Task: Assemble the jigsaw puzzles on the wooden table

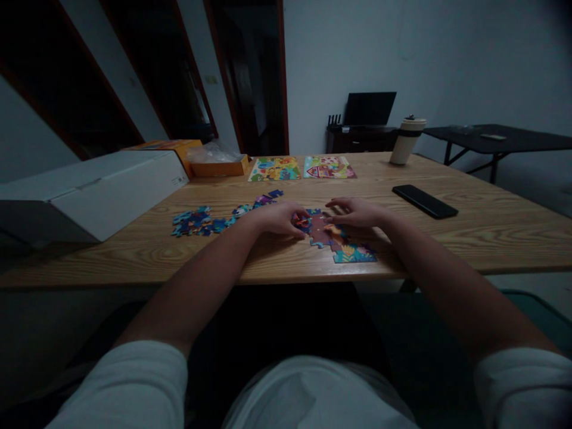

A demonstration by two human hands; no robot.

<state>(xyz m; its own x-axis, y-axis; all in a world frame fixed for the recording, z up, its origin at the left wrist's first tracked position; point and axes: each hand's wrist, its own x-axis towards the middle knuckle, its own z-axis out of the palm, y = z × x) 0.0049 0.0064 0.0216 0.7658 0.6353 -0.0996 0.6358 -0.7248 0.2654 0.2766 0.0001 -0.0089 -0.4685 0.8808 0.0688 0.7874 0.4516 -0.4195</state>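
Observation:
A partly joined jigsaw puzzle (319, 229) lies flat near the front edge of the wooden table. At its left side, my left hand (282, 218) has thumb and fingers curled round a dark, colourful puzzle piece (302, 222), which touches or nearly touches the joined part. My right hand (357, 213) rests over the puzzle's right side, fingers apart and fingertips on or just above it; it hides some of the pieces. Left of my left forearm, loose puzzle pieces (192, 221) lie in a heap, and more trail toward the back, partly behind my wrist.
At the left stands a large white box (120, 185), beside an orange box tray (218, 167) with clear plastic in it. Two colourful picture sheets (274, 169) lie farther back. On the right are a black phone (424, 201) and a lidded cup (407, 142).

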